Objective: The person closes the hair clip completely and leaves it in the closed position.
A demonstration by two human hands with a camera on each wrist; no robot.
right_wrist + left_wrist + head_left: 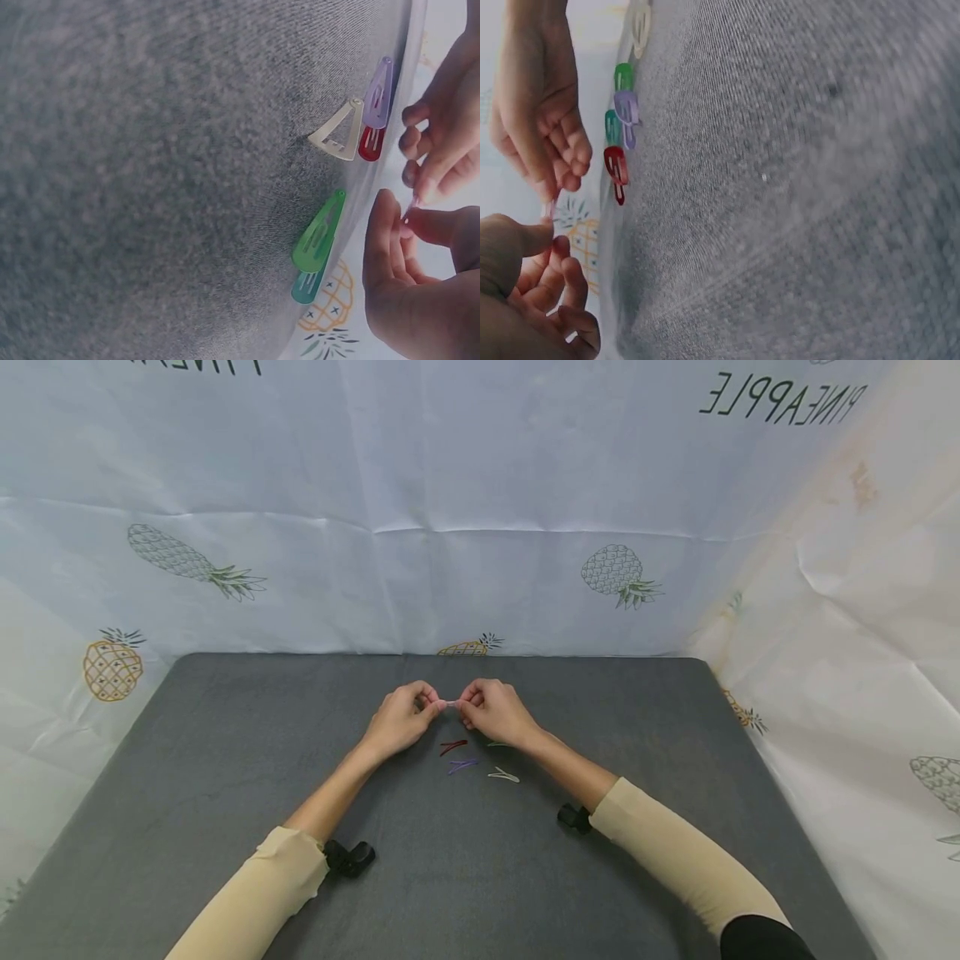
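Note:
A small pink snap hair clip (451, 703) spans the gap between both hands over the far part of the table. My left hand (403, 717) pinches one end of it between thumb and finger. At the other end, my right hand (497, 710) pinches it likewise; the fingertips cover much of the clip (409, 211). Nearer to me on the table lie a red clip (453, 747), a purple clip (462, 766) and a cream clip (503, 775), their arms spread. In the right wrist view a green clip (319, 244) overlaps a teal clip (306, 287).
The dark grey table (225, 793) ends at a white curtain (480, 460) printed with pineapples, which also hangs along both sides. A black wrist camera (349, 858) sits by the left sleeve, another black camera (574, 818) by the right.

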